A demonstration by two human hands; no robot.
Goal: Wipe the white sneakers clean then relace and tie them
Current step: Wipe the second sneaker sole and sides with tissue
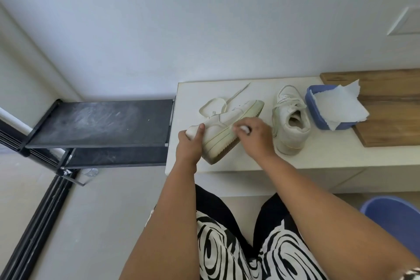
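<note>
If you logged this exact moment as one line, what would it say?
step: wiping | left hand: grips tilted white sneaker at heel | right hand: rubs small white wipe on its side | second sneaker: laced, untouched

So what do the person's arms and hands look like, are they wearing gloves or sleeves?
No gloves and no sleeves in view. The left hand and right hand are bare, and both forearms are bare right down to the bottom of the picture. I can't see any rings, watch or bracelets. Below the arms, the person's clothing is black and white with big swirly patterns.
</note>
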